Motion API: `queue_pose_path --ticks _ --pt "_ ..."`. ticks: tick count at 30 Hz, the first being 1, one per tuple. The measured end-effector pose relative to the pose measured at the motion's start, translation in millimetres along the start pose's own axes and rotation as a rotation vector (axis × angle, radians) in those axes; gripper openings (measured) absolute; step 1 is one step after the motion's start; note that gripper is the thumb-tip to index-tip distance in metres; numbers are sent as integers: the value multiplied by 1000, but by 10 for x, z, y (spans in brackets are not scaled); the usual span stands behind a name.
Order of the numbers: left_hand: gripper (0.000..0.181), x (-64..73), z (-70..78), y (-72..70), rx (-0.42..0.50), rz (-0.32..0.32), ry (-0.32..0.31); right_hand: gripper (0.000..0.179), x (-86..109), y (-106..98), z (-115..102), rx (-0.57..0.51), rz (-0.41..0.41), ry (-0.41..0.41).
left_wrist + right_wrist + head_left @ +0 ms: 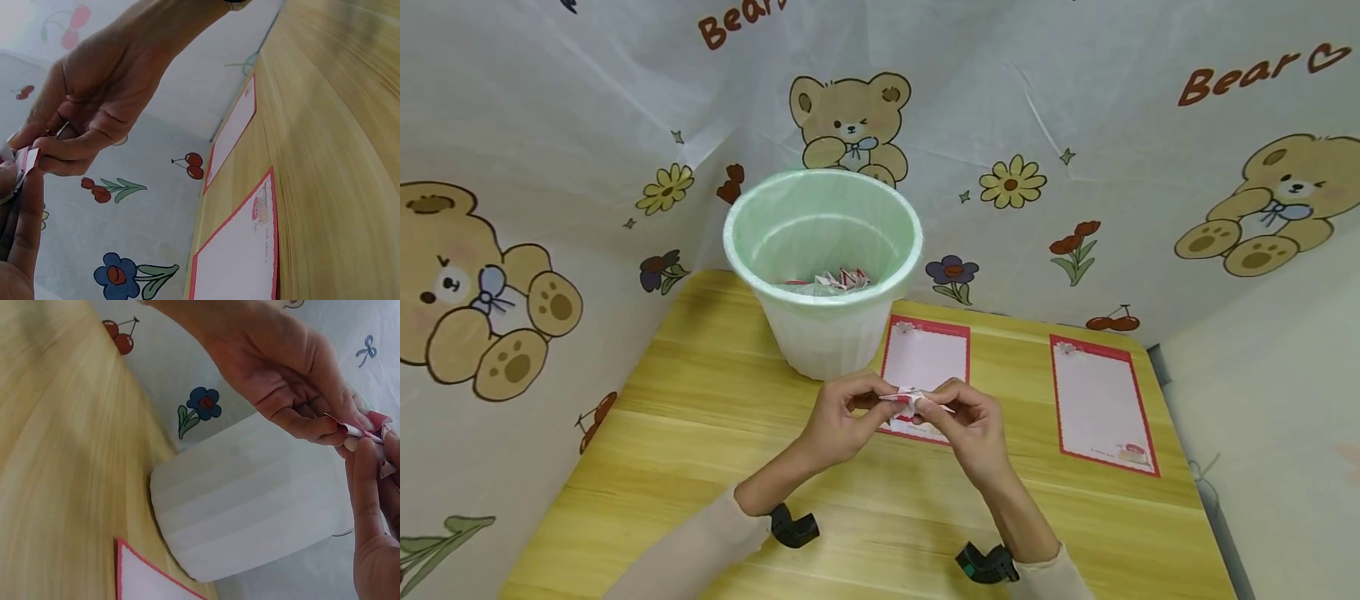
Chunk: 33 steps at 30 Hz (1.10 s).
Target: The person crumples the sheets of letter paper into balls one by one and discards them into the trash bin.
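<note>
Both hands come together over the table, holding a small folded piece of white-and-red paper (912, 400) between their fingertips. My left hand (838, 425) pinches its left end with thumb and fingers. At the other end, the right hand (976, 429) pinches it the same way. In the left wrist view, red and white folds of the paper (26, 161) show, partly hidden by fingers. The right wrist view shows a creased flap of the paper (356, 430). Below the hands lies a red-bordered paper sheet (925, 354), partly covered by them.
A pale green bucket (827, 333) stands at the back, with several red-and-white folded papers (846, 280) inside. Another red-bordered sheet (1103, 404) lies to the right on the wooden table (715, 467). A bear-print cloth (970, 100) hangs around the table.
</note>
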State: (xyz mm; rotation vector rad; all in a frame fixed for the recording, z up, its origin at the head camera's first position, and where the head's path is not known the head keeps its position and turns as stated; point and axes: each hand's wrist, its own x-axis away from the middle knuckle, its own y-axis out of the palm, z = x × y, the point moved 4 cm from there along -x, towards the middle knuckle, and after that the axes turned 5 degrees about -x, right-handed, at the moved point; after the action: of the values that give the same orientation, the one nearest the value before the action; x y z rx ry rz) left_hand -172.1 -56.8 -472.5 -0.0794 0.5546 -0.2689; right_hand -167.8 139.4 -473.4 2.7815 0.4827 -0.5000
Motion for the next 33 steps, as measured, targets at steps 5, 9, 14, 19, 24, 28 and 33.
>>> queue_pose_path --ticks 5,9,14,19,24,28,33 --pt "10 -13 2 -22 -12 18 -17 26 16 45 -18 87 -38 -66" --pt "7 -37 5 -37 19 30 -53 56 43 74 -18 253 -74 -146" --pt "6 -63 24 -33 80 26 -72 67 44 73 -30 469 -64 -293" --pt "6 -74 38 -27 109 -3 -83 50 20 33 -102 544 -74 -415" --pt "2 -69 36 -39 140 -43 -118 35 11 2 -142 554 -131 -462" --pt "5 -53 20 -27 151 -86 -134 33 21 -19 -159 574 -149 -456" --pt "8 -49 1 -6 136 -108 -163 31 34 -20 -179 601 -146 -459"
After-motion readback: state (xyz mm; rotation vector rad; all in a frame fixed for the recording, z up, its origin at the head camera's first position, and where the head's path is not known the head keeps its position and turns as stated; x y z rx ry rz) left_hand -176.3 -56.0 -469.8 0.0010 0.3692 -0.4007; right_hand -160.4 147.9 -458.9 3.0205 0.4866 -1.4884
